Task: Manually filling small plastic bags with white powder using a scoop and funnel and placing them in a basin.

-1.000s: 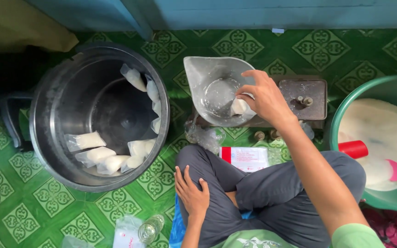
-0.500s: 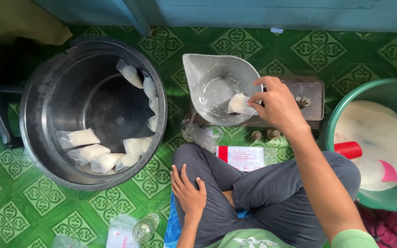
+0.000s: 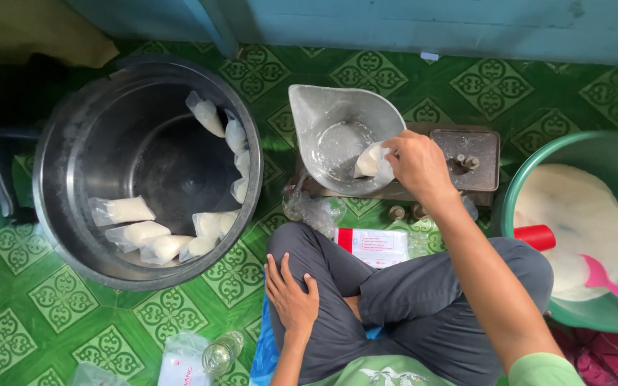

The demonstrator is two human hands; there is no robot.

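Note:
My right hand (image 3: 418,163) grips a small clear bag of white grain (image 3: 370,160) at the right side of a metal scale pan (image 3: 337,129). The pan sits on a brown balance scale (image 3: 475,151) on the floor. My left hand (image 3: 291,293) rests flat on my left thigh, holding nothing. A large steel pot (image 3: 73,193) at the left holds several filled white bags (image 3: 137,234) leaning along its wall.
A green basin (image 3: 538,171) of white grain at the right holds a red cup (image 3: 536,236) and a pink scoop (image 3: 613,284). Empty plastic bags (image 3: 315,209) and a red-and-white packet (image 3: 375,245) lie by my knees. A small glass (image 3: 217,355) stands near the lower edge.
My right hand has lifted the small bag from the middle of the scale pan toward the pan's right rim. The view has shifted slightly. My left hand stays on my thigh.

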